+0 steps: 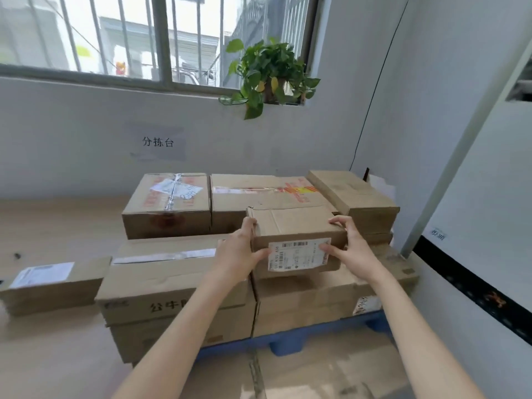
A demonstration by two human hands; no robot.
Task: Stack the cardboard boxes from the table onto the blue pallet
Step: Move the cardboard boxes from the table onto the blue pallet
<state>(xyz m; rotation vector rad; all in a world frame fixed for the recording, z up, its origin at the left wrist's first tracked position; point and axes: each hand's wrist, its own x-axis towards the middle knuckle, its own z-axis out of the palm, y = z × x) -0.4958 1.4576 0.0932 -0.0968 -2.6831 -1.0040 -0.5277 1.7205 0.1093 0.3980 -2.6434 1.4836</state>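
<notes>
A person's left hand (239, 251) and right hand (351, 246) grip a small labelled cardboard box (293, 226) by its two side edges. The fingers (339, 221) curl over its top corners and the thumbs press its front face. The box is held over the front-right carton (311, 300) of the stack on the blue pallet (288, 345). Back-row cartons (270, 194) hem it in behind and the wall (460, 139) on the right, with open floor (57, 226) to the left.
</notes>
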